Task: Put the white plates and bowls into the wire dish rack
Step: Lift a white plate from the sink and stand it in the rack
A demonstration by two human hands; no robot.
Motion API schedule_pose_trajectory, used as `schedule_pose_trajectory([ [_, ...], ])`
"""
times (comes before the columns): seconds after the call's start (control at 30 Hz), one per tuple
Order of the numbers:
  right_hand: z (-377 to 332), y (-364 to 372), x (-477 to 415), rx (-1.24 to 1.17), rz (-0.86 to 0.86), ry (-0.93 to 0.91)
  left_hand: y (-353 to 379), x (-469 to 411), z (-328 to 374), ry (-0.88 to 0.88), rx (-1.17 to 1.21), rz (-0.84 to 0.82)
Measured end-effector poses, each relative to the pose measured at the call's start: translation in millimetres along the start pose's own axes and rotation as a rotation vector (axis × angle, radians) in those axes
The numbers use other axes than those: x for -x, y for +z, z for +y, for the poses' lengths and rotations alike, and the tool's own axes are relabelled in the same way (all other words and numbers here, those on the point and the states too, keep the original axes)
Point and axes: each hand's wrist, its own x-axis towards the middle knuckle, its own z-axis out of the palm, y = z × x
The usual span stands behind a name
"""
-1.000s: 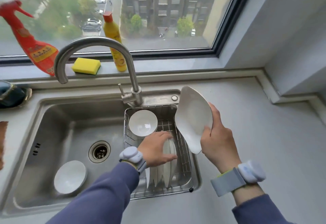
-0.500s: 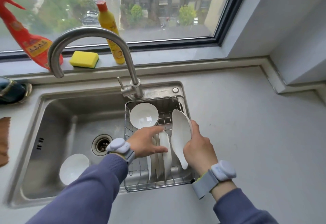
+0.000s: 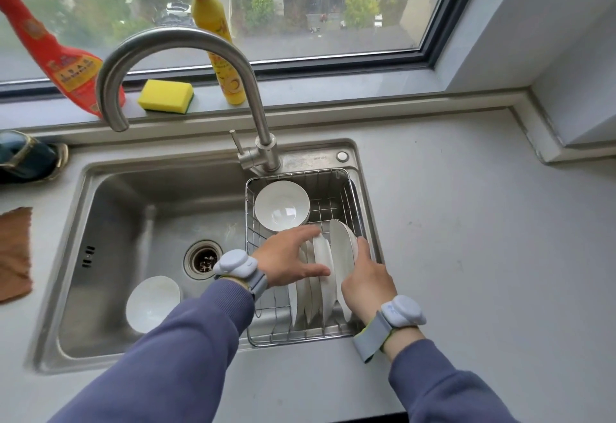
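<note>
A wire dish rack (image 3: 350, 186) sits in the right end of the steel sink (image 3: 110, 229). A white bowl (image 3: 281, 204) rests in the rack's far part. Several white plates (image 3: 320, 286) stand on edge in its near part. My right hand (image 3: 366, 281) grips a white plate (image 3: 341, 249) that stands on edge at the right of the row, down inside the rack. My left hand (image 3: 290, 256) lies with spread fingers against the tops of the standing plates. Another white bowl (image 3: 151, 302) lies on the sink floor, near left.
A curved tap (image 3: 186, 56) arches over the sink, just behind the rack. On the sill stand a red spray bottle (image 3: 56, 56), a yellow sponge (image 3: 166, 96) and a yellow bottle (image 3: 216, 39). A brown cloth (image 3: 13, 252) lies at left. Grey counter (image 3: 483, 239) extends right.
My right hand brought the plate down from above the counter into the rack, on edge at the right of the row. My left hand stayed on the standing plates.
</note>
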Motion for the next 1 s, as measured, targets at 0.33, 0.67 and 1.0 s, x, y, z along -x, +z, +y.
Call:
schedule_pose_trajectory([
  [0.33, 13, 4, -3, -0.005, -0.026, -0.034, 7, -7, 7, -0.007, 0.008, -0.029],
  [0.67, 24, -8, -4, -0.024, -0.087, -0.024, 15, -16, 11, -0.012, -0.037, -0.033],
  [1.0, -5, -33, 9, 0.015, 0.098, -0.088, 7, -10, 10, 0.037, 0.084, 0.073],
])
